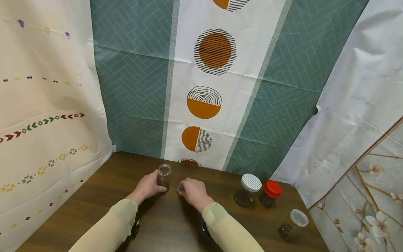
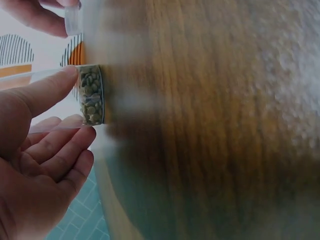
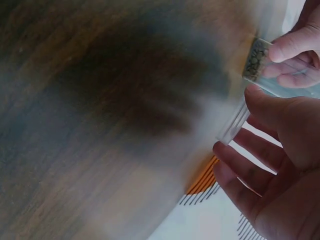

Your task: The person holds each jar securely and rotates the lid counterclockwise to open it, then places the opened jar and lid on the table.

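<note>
An uncapped clear jar [image 1: 164, 171] stands on the table left of centre, with a low layer of greenish-brown seeds or pods [image 2: 92, 95] at its bottom. My left hand [image 1: 148, 187] grips it low down, thumb on one side and fingers on the other. A short distance to the right, my right hand [image 1: 194, 192] pinches a clear round lid [image 3: 234, 122] by its rim between thumb and fingertips. The lid is held on edge, close to the tabletop; whether it touches the wood I cannot tell. Lid and jar are apart.
To the right on the brown wooden table [image 1: 217, 185] stand a jar with a white patterned lid [image 1: 251, 182], a smaller red-capped jar [image 1: 272, 189] and a clear-lidded jar [image 1: 288, 231], all with dark contents. A patterned curtain [image 1: 135, 87] hangs behind the table.
</note>
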